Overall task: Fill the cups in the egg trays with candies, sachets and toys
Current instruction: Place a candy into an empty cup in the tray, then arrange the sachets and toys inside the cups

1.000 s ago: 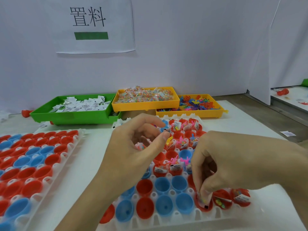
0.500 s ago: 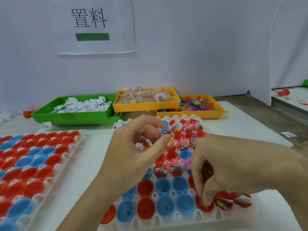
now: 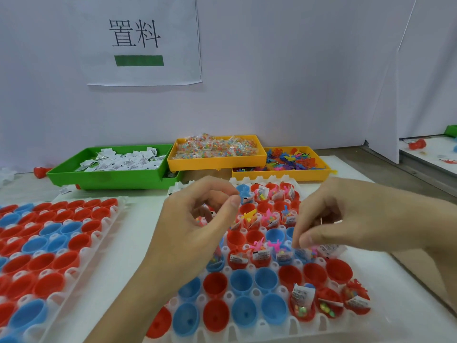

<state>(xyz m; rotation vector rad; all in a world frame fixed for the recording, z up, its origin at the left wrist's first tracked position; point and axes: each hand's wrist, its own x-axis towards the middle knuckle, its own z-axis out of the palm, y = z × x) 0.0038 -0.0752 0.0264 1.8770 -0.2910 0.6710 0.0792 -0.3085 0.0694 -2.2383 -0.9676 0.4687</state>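
Best to drop one piece squarely into each bare cup [image 3: 264, 280], working along the near rows of the egg tray [image 3: 321, 325] without knocking filled ones. Left hand [image 3: 197, 226] curled, cupping small candy packets against the palm. Right hand [image 3: 346, 219] reaching over, fingertips pressed together; whether pinching anything, cannot tell. Bare cups just below and nearer than both hands.

Head cam, fwd-down, close over egg tray [image 3: 247, 332]
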